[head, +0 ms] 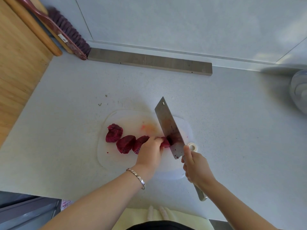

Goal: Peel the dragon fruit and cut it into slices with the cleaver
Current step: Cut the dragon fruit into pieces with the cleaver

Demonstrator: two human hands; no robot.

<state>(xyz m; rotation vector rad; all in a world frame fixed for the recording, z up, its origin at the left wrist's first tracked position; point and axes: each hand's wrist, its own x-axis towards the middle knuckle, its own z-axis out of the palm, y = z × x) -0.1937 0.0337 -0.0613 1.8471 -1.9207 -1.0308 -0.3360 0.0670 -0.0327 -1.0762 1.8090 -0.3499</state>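
On a white cutting board (pixel 116 161) lie three cut chunks of peeled magenta dragon fruit (pixel 125 144), side by side at the board's left. My left hand (pixel 150 152) presses down on a remaining piece of dragon fruit (pixel 165 142), fingers curled over it. My right hand (pixel 196 166) grips the handle of a steel cleaver (pixel 169 127). Its blade stands edge-down in the fruit just right of my left fingertips, smeared with purple juice. The metal handle end sticks out below my right wrist.
A small roll of clear tape (pixel 192 146) sits right of the board. A grey wooden bar (pixel 149 61) lies along the back wall, a brush (pixel 69 33) leans at the back left, and a blurred pale container (pixel 299 92) stands at the right edge.
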